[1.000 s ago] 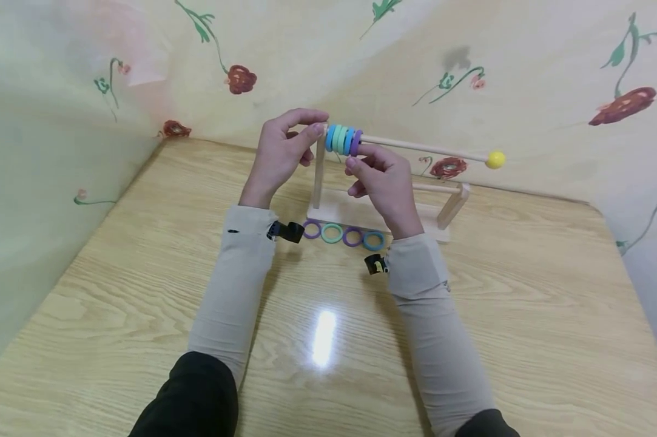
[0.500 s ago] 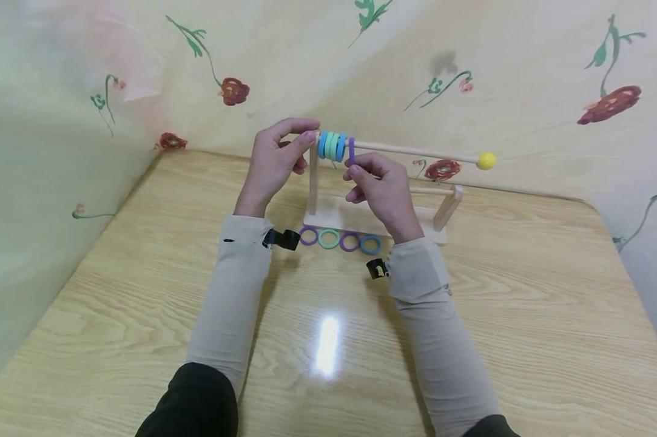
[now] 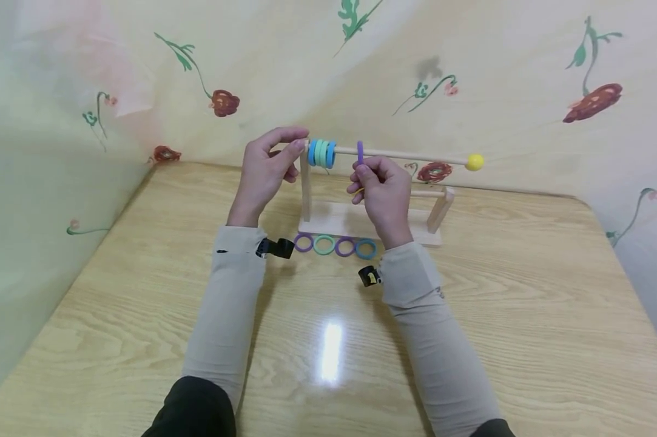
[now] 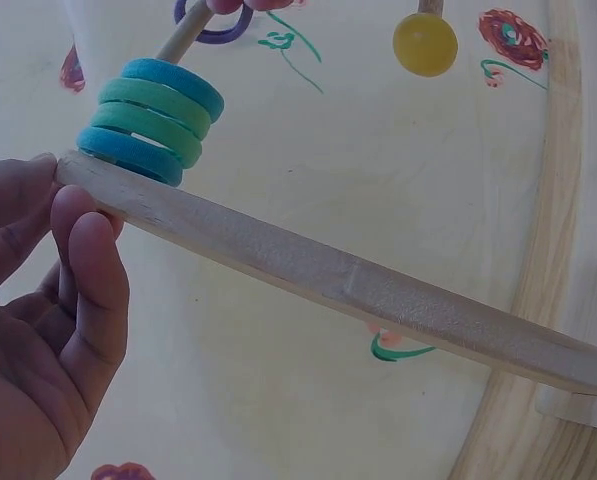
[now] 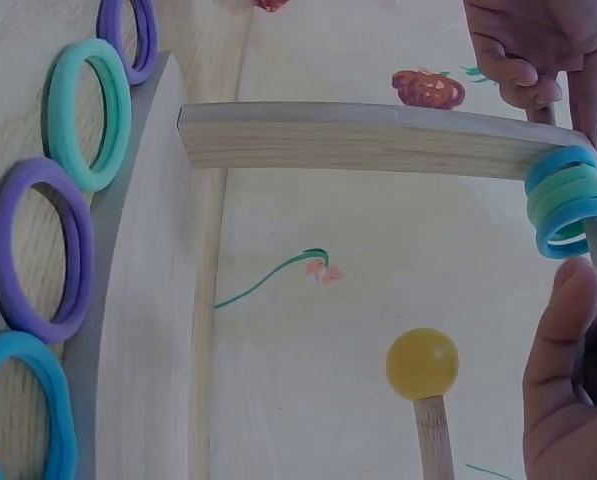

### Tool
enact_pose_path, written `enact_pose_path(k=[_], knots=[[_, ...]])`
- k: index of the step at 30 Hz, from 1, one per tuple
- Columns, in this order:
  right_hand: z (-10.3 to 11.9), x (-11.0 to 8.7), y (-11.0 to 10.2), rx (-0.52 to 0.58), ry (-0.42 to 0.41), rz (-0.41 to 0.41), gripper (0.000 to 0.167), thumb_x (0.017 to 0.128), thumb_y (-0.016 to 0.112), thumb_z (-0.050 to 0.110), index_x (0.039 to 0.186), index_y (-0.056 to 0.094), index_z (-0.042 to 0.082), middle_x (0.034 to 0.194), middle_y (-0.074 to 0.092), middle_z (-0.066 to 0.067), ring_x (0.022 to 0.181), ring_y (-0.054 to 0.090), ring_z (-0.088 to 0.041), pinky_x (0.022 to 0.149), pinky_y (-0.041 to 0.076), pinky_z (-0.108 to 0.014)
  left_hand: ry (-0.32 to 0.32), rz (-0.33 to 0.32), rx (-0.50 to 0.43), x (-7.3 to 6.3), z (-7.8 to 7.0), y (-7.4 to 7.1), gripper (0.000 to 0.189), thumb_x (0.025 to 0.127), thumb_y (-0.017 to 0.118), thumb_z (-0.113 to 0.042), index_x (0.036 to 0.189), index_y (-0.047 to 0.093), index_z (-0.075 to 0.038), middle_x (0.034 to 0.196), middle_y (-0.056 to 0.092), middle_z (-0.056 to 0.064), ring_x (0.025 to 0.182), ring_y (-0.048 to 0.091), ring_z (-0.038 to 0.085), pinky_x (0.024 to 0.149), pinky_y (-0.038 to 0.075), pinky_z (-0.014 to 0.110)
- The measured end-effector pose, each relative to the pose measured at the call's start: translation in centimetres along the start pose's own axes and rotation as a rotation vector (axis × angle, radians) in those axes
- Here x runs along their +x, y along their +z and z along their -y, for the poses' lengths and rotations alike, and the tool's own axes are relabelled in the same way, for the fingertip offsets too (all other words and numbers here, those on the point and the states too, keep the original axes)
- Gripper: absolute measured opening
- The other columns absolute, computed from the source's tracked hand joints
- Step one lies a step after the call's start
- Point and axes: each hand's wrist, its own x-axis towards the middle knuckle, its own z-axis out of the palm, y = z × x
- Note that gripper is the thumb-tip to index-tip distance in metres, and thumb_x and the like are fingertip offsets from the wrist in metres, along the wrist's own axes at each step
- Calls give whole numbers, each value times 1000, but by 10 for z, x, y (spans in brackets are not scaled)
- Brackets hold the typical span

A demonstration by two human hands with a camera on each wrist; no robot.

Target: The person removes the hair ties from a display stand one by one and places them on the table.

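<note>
My left hand (image 3: 262, 176) pinches the top of the upright post (image 4: 278, 250) of a wooden stand, thumb and fingers on either side. From that post a thin rod (image 3: 415, 155) runs right to a yellow ball (image 3: 474, 162). Several blue and green rings (image 3: 321, 153) sit together on the rod beside the post. My right hand (image 3: 388, 194) pinches a purple ring (image 3: 360, 152) between thumb and index finger; it is around the rod, apart from the other rings. In the left wrist view, fingertips show at the purple ring (image 4: 216, 38).
Loose purple, green and blue rings lie in a row on the table along the stand's base (image 3: 339, 220), with the blue ring (image 3: 366, 249) at the right end. A shorter post (image 3: 440, 209) carries a lower rod with another yellow ball (image 5: 422, 364). A flowered cloth hangs behind.
My right hand has drawn the purple ring rightward along the rod, away from the blue and green rings. My left hand keeps its hold on the post top.
</note>
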Motion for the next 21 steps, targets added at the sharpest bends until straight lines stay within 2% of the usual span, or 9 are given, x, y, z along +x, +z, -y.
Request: enact_pose_path(k=[5, 11, 14, 21], knots=[[-1, -2, -2, -4, -63, -79, 14, 100, 60, 0, 94, 64, -12, 76, 64, -11, 57, 63, -13, 51, 56, -25, -19, -11, -5, -1, -1, 1, 28, 100, 66, -19, 121, 71, -2, 109, 67, 10, 58, 55, 19, 56, 54, 24], [3, 1, -4, 77, -79, -192, 14, 99, 62, 2, 87, 65, -6, 72, 63, -11, 53, 61, -13, 48, 54, -23, -16, -10, -21, 1, -3, -1, 27, 100, 67, -19, 122, 71, -4, 111, 68, 11, 58, 56, 19, 56, 55, 25], [4, 1, -7, 87, -88, -222, 15, 98, 63, 3, 84, 65, -3, 70, 62, -11, 52, 61, -13, 47, 54, -22, -14, -4, -20, 0, -3, -3, 28, 100, 67, -18, 123, 71, -4, 115, 68, 10, 60, 56, 21, 56, 55, 25], [3, -2, -29, 3, -114, -274, 15, 98, 64, 6, 85, 63, 0, 70, 61, -10, 50, 60, -13, 45, 53, -22, -10, 6, -20, -3, -1, 0, 26, 100, 66, -15, 124, 70, -5, 117, 67, 10, 60, 57, 19, 57, 55, 24]])
